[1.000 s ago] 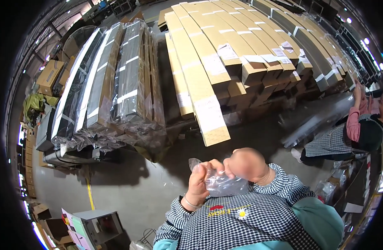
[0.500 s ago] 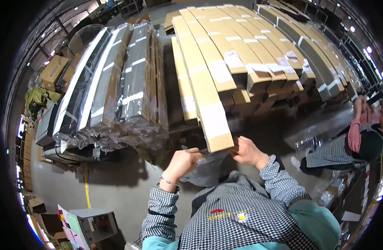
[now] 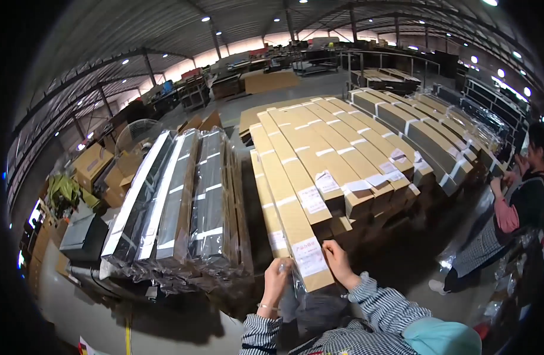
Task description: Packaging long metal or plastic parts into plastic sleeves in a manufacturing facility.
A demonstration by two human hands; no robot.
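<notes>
Your left hand and right hand are both up at the near end of the long cardboard box. Left fingers are pinched shut on a clear plastic bag that hangs just below the box end; right hand lies flat on the box by its white label, fingers closed against the cardboard, gripping nothing I can make out. That box sits on a stack of similar cartons. Left of it: film-wrapped dark panels. Right: another person. Beyond: concrete warehouse floor, ceiling lights.
</notes>
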